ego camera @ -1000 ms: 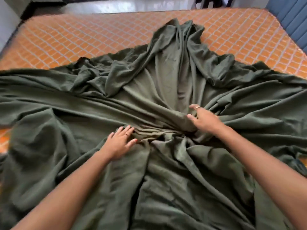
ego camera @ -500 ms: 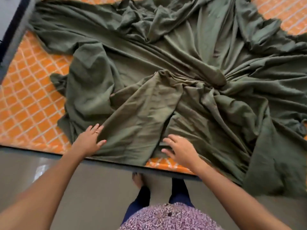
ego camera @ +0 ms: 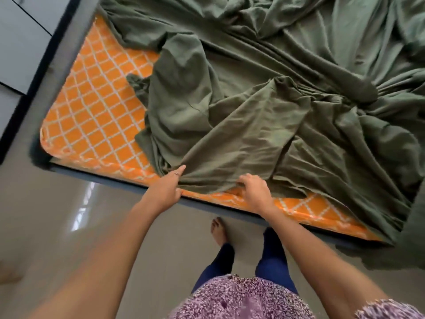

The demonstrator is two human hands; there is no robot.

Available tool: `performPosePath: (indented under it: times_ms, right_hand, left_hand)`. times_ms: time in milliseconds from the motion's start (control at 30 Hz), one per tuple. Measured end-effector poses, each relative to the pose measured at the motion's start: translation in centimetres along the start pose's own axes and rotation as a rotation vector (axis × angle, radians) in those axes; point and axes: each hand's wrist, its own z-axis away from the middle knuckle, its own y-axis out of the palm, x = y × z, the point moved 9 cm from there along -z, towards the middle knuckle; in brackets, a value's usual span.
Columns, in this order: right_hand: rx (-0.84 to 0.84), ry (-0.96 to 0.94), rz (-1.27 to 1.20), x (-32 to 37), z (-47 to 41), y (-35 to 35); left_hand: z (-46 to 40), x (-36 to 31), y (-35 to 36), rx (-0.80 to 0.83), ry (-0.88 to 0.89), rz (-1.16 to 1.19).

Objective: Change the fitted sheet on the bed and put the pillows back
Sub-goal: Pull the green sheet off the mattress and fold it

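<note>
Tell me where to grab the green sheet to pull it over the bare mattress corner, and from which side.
Grip the green sheet at its loose near hem, where both hands already meet it, from the foot-side edge. That flap lies free at the edge, beside the bare mattress corner.

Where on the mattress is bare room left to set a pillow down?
The bare orange mattress shows at the near-left corner, bordered by the dark bed frame and the green sheet. A thin strip runs along the near edge right of the right hand. Elsewhere bunched sheet covers it; the left hand grips its edge.
</note>
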Motion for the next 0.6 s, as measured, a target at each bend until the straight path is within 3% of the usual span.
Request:
performPosePath:
  times_ms: [100,333,433,600]
  right_hand:
    - [-0.135,0.107,-0.417,1.2,-1.3,-6.3]
    - [-0.124,-0.347,-0.508,11.6,-1.9,-23.7]
    - [-0.188,-0.426,-0.544,14.1,-0.3,-30.3]
    - [-0.346,-0.439,-0.725,13.2,3.9,-41.6]
  left_hand:
    - [0.3,-1.9,-1.9,-0.059,0.02,0.076]
    - [0.2,-11.6,-10.1,-0.378,0.246,0.293]
    - [0.5,-13.1,-14.1,-0.486,0.216,0.277]
    - [1.4,-14.3,-20.1,-0.516,0.276,0.181]
